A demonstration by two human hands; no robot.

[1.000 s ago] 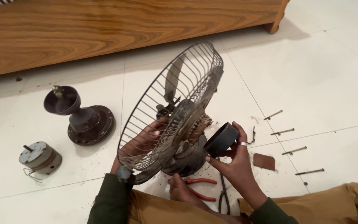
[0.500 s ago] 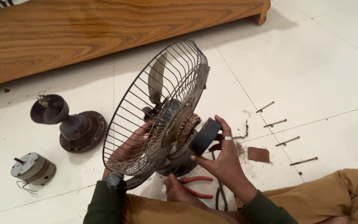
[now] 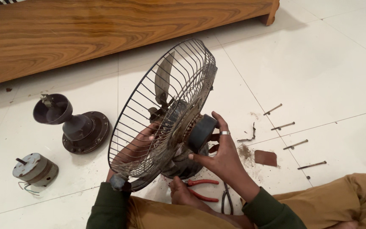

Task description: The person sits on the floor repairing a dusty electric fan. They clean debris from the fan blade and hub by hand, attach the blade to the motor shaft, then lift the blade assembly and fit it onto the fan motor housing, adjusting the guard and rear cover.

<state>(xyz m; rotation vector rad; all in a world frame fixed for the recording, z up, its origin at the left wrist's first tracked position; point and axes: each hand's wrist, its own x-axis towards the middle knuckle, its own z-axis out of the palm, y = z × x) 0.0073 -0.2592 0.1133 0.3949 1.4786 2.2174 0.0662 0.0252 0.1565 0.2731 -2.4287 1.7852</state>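
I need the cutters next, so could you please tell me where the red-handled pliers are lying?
In the head view, the red-handled pliers lie on the floor tiles at bottom centre, just below the fan motor and beside the right hand.

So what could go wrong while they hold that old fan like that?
The left hand sits behind the wire guard, near the blade, so fingers might get pinched. The right hand holds the dark motor cap; it might slip and drop. The long bolts lie loose on the floor tiles and could roll away.

Fan stand [image 3: 75, 127], small motor [image 3: 34, 169], red pliers [image 3: 202, 189]
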